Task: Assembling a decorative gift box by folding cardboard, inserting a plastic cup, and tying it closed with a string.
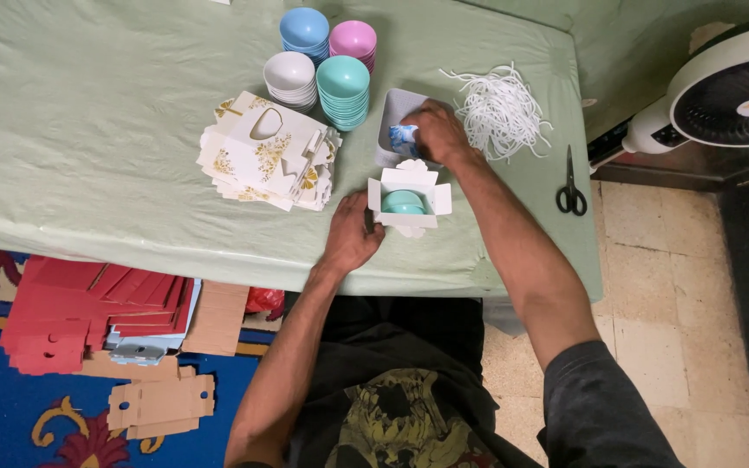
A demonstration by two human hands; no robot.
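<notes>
From the head camera, the left hand (350,236) steadies the open white box (409,199), fingers pressed to its left side; a teal bowl (404,203) sits inside. The right hand (433,130), just beyond, pinches a blue packet (404,139) on the grey tray (392,111). The packing looks midway; the packet seems to need lifting clear.

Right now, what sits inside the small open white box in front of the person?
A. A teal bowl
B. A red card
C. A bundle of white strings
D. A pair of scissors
A. A teal bowl lies inside the open white box, which the left hand steadies, while the scissors and the white strings lie apart on the green table cover.
</notes>
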